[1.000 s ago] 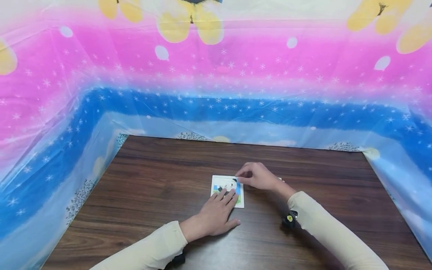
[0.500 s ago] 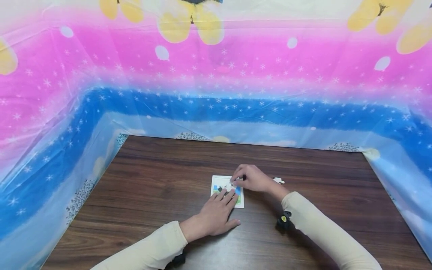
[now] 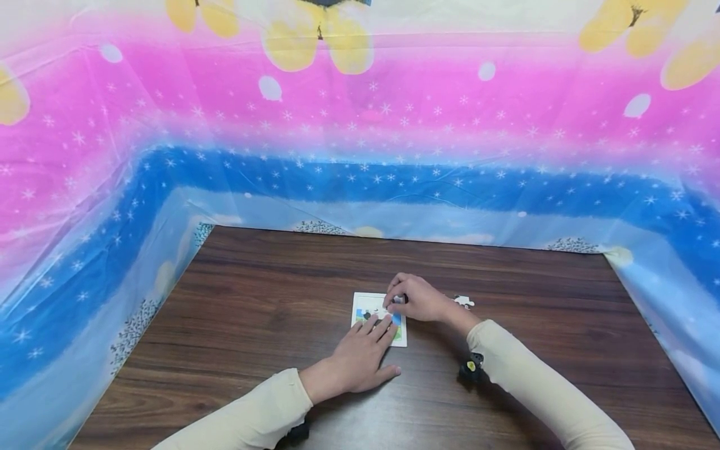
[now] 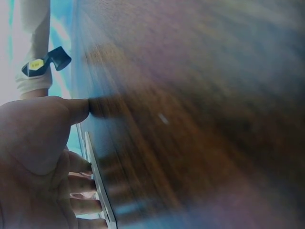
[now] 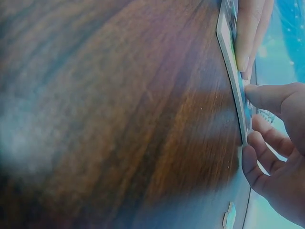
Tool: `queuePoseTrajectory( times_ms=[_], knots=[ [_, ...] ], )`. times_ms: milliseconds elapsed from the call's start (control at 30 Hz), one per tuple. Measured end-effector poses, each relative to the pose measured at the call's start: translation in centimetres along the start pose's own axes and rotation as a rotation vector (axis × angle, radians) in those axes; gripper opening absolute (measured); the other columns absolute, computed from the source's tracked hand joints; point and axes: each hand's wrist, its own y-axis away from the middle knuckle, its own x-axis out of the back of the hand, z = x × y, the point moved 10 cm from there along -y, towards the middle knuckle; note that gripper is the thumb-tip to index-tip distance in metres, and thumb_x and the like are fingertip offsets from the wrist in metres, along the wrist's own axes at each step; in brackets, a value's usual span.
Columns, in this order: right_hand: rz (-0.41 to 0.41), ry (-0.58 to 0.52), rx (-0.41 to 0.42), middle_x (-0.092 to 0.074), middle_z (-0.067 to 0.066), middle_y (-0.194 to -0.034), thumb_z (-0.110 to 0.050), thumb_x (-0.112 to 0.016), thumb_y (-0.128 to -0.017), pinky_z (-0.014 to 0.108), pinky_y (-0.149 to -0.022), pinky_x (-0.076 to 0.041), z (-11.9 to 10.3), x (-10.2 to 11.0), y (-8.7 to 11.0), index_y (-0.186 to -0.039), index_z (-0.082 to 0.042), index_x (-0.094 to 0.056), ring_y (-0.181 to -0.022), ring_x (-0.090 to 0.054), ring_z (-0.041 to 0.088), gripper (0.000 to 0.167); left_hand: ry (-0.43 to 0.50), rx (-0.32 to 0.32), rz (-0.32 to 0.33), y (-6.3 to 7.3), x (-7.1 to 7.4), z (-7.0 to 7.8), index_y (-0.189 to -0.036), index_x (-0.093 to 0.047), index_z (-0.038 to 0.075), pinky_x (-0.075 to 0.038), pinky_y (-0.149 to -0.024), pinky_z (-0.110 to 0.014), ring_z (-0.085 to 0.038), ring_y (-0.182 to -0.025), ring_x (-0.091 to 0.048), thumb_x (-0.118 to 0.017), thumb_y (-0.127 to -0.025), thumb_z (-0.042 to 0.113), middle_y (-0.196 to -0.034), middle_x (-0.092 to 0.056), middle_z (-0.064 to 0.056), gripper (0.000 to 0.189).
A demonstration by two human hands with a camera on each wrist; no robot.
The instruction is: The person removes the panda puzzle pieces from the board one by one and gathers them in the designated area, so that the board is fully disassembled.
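Observation:
A small square puzzle board (image 3: 402, 337) with a white border lies flat on the table, its picture blue, green and white with black patches. My left hand (image 3: 362, 356) rests on its near part, fingers extended over the picture and thumb out on the table. Over the board's far right corner, my right hand (image 3: 417, 299) has thumb and fingers curled together on a puzzle piece, which they mostly hide. In the right wrist view the thumb (image 5: 267, 98) and fingertips come down at the edge of the board (image 5: 233, 81).
A loose white and black puzzle piece (image 3: 464, 302) lies on the dark wooden table (image 3: 270, 281), just right of my right hand. A patterned pink and blue cloth (image 3: 360, 125) hangs along the back and sides of the table.
My right hand has shifted left and slightly nearer, from the board's corner onto its picture, then almost stopped. The loose piece now shows more behind the wrist. My left hand stays put.

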Motion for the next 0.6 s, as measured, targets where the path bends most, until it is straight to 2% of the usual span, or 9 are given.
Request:
queuePoseTrajectory(
  times_ms=[100, 267, 400, 600],
  knots=[
    [0.007, 0.0, -0.003, -0.066, -0.001, -0.111, -0.017, -0.072, -0.097, 0.04, -0.089, -0.052, -0.1, 0.17, 0.08, -0.102, -0.019, -0.08, -0.102, -0.062, 0.016, 0.01, -0.003, -0.004, 0.001, -0.04, 0.05, 0.0, -0.16, -0.034, 0.009, -0.031, -0.121, -0.05, -0.033, -0.153, -0.029, -0.046, -0.103, 0.059, -0.168, -0.027, -0.011, 0.077],
    [0.017, -0.009, -0.016, -0.071, -0.005, -0.108, -0.017, -0.071, -0.097, 0.038, -0.085, -0.052, -0.03, 0.32, 0.19, -0.109, -0.02, -0.079, -0.096, -0.064, 0.013, 0.014, -0.009, 0.004, -0.005, -0.09, -0.05, -0.18, -0.16, -0.033, 0.009, -0.03, -0.121, -0.05, -0.033, -0.153, -0.028, -0.046, -0.103, 0.059, -0.168, -0.026, -0.01, 0.077],
    [0.023, -0.023, -0.029, -0.07, -0.003, -0.11, -0.018, -0.071, -0.098, 0.034, -0.08, -0.051, 0.11, 0.38, 0.18, -0.115, -0.017, -0.078, -0.093, -0.063, 0.014, 0.019, -0.017, 0.01, -0.01, -0.13, -0.17, -0.29, -0.161, -0.032, 0.01, -0.029, -0.122, -0.049, -0.032, -0.154, -0.027, -0.045, -0.103, 0.059, -0.168, -0.025, -0.01, 0.077],
    [0.013, 0.009, -0.02, -0.065, -0.003, -0.109, -0.02, -0.072, -0.097, 0.034, -0.082, -0.051, 0.42, 0.02, 0.13, -0.106, -0.02, -0.081, -0.098, -0.06, 0.015, 0.013, -0.009, 0.009, -0.019, -0.27, -0.49, -0.32, -0.162, -0.031, 0.01, -0.028, -0.122, -0.049, -0.031, -0.154, -0.025, -0.043, -0.103, 0.061, -0.169, -0.023, -0.009, 0.078]
  ],
)
